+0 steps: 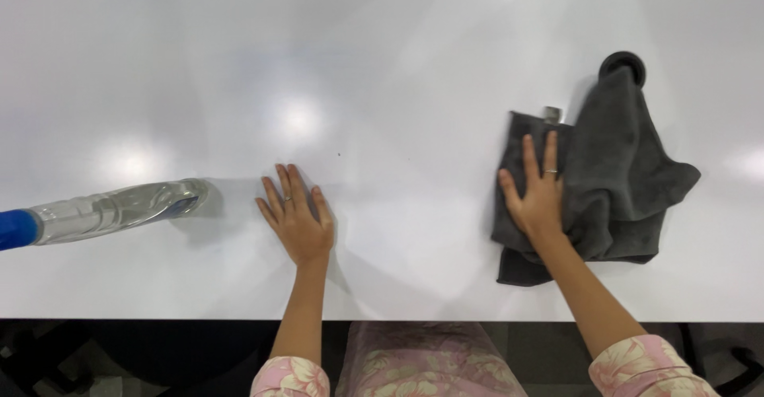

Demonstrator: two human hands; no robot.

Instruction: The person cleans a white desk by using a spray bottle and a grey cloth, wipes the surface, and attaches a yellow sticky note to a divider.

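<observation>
My right hand (539, 198) lies flat, pinning the grey cloth (613, 182) at three o'clock — my left hand (296, 218), fingers spread and empty, braces on the white table (382, 63) beside the bottle (111, 210).

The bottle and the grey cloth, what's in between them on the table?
In the head view, only the left hand lies flat on the white table between the bottle and the grey cloth; the rest is bare.

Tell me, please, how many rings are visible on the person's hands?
2: one ring on a finger of the left hand, flat on the white table; one ring on the right hand, pressing the dark grey cloth.
</observation>
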